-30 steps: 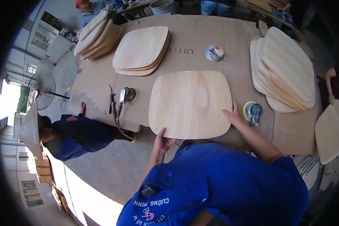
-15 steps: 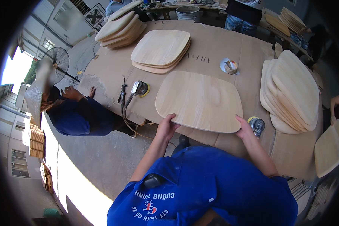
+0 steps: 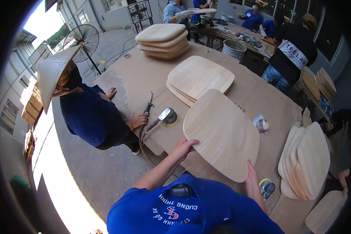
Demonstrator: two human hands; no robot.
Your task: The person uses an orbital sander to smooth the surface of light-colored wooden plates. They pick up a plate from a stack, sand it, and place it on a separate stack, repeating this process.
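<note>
A pale wooden board (image 3: 222, 134) with rounded corners is held in front of me above the table, turned at an angle. My left hand (image 3: 186, 149) grips its near left edge, thumb on the upper face. On its lower right edge, my right hand (image 3: 252, 172) is closed with the thumb along the rim; its other fingers are hidden beneath. Just beyond the held board lies a low stack of similar boards (image 3: 201, 76). A round sander (image 3: 169, 117) with a yellow pad rests left of the board. Another sander (image 3: 267, 188) lies by my right hand.
Cardboard covers the table (image 3: 121, 74). Board stacks stand at the far left (image 3: 162, 37) and right (image 3: 306, 160). A small container (image 3: 261, 124) sits right of the held board. A co-worker in a conical hat (image 3: 91, 111) leans at the left edge, one hand by an air hose (image 3: 144, 134).
The held board has turned clockwise, its right end coming nearer me. My view has shifted upward and left. The co-worker's raised hand has come down beside the air hose.
</note>
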